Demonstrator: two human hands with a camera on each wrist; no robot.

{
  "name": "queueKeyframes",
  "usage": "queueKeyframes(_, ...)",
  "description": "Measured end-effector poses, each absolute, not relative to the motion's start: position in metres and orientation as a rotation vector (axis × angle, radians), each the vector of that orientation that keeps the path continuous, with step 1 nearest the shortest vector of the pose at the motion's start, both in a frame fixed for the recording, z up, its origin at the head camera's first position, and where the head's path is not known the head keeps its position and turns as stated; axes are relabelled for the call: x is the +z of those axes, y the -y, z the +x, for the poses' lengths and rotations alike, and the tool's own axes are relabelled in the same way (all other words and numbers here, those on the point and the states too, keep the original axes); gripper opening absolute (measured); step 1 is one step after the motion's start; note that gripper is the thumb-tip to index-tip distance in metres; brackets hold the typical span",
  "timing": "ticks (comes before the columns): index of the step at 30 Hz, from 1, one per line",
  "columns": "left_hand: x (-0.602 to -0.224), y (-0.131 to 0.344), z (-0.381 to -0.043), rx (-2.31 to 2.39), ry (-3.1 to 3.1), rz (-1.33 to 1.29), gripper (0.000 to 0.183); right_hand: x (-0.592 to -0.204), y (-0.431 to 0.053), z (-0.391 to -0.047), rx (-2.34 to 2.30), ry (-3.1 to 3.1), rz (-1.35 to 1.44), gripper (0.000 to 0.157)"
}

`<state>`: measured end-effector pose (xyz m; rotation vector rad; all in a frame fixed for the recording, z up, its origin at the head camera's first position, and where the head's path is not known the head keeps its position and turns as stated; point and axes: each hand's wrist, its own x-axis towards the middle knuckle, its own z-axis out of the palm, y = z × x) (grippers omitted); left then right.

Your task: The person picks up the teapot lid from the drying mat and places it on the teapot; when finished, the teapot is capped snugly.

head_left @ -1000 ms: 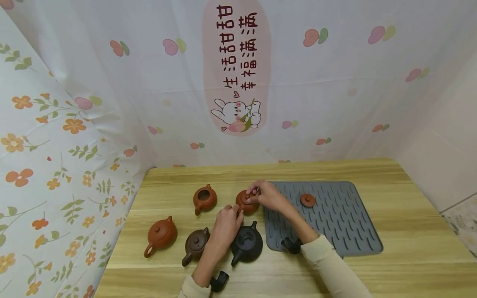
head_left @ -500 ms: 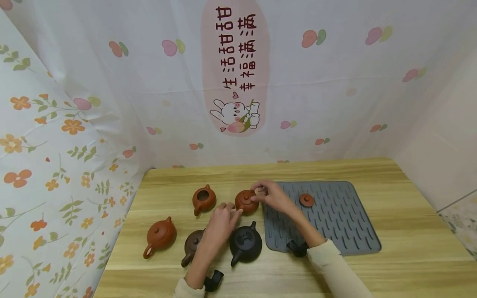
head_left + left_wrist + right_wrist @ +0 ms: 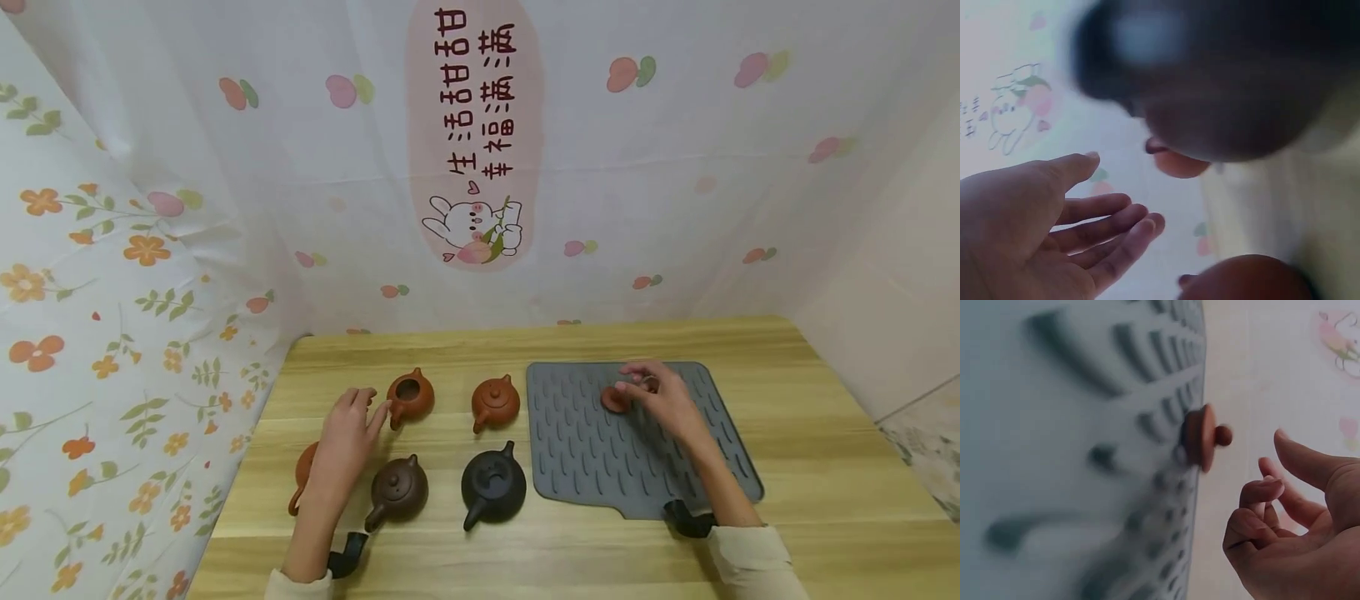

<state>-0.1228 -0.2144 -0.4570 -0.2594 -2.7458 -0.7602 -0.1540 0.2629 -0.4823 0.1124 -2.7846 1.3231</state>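
Observation:
A reddish-brown teapot lid with a round knob lies on the grey ridged mat. My right hand hovers just over it; in the right wrist view its thumb and fingers stand apart, a little away from the lid's knob. My left hand is in the air, fingers loosely spread, its tips close to an orange-brown teapot without a lid. That teapot's dark round opening faces up. Nothing is held in the left palm.
To the right of the lidless pot is an orange-brown teapot with its lid on. Nearer are a dark brown teapot and a black teapot. Another orange-brown teapot is partly hidden by my left forearm. A patterned curtain hangs behind the table.
My right hand has left the lidded orange-brown teapot and moved right to the loose lid. My left hand has swung left, from beside that teapot toward the lidless one.

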Motion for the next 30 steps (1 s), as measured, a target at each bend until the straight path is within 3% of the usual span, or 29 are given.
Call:
queueKeyframes(11,-0.473,0.218,-0.13,-0.78,2.892,-0.178,0.038,-0.497,-0.276,-0.15,1.341,2.857,0.116,0.032)
queueKeyframes(22,-0.479,0.215,-0.133,-0.784,2.922,-0.215,0.032,-0.502,-0.275,-0.149,1.389,2.867,0.12,0.029)
queueKeyframes(30,-0.485,0.213,-0.133,-0.732,2.884,-0.307,0.018,-0.505,-0.271,-0.151,1.392,2.854,0.138,0.028)
